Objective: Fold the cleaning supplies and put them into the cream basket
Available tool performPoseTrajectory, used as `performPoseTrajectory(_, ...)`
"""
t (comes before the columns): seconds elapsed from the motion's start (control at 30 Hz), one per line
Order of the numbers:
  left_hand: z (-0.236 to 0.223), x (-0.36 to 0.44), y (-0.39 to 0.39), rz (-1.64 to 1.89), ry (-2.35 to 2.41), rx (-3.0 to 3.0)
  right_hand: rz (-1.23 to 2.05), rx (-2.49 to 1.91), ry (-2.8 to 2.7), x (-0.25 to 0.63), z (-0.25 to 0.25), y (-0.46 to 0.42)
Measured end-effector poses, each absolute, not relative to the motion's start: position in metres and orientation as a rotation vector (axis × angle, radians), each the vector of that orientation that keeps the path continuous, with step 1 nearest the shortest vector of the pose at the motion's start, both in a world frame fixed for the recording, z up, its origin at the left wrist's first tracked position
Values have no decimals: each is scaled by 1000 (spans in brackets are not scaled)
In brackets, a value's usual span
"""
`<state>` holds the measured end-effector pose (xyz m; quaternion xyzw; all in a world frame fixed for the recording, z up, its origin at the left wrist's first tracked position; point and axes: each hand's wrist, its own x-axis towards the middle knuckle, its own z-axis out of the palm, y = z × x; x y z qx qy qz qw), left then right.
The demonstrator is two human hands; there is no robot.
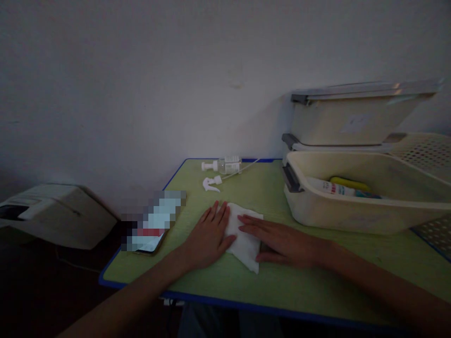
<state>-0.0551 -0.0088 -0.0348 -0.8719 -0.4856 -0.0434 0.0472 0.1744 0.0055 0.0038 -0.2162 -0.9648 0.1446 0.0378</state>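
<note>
Here, left hand points forward, right hand leftward, touching white sheet.

No readable text; only illegible print on the clear bottle and the white tube.

White sheet, cloth or paper (can't tell), plain, lightly creased. Lies flat on worktop btwn hands: L hand at its L edge, R hand w/ fingers over its R side. Near edge slanted.
</note>
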Motion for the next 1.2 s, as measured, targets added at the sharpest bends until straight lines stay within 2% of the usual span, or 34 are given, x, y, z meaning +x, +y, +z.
performPoseTrajectory(0.23,-36,-55,-9,-158,-1478,-2657,-143,-412,-2920,185,1,4)
performPoseTrajectory(0.4,-26,-59,-13,-287,-1383,-2678,-252,-322,-2890,177,-3,3)
performPoseTrajectory(0.6,-7,-48,-32,-302,-1161,-2959,-18,-548,-2746,176,-8,3)
performPoseTrajectory(0.8,-6,-32,-27,-514,-1510,-2927,244,-604,-2551,165,4,4)
performPoseTrajectory(0.97,-5,-31,-13,-729,-1584,-2990,373,-652,-2425,159,7,13)
performPoseTrajectory(1.07,5,-31,-10,-889,-1632,-3067,454,-738,-2347,160,7,19)
performPoseTrajectory(1.2,27,-35,-5,-1066,-1939,-3037,520,-847,-2281,166,13,27)
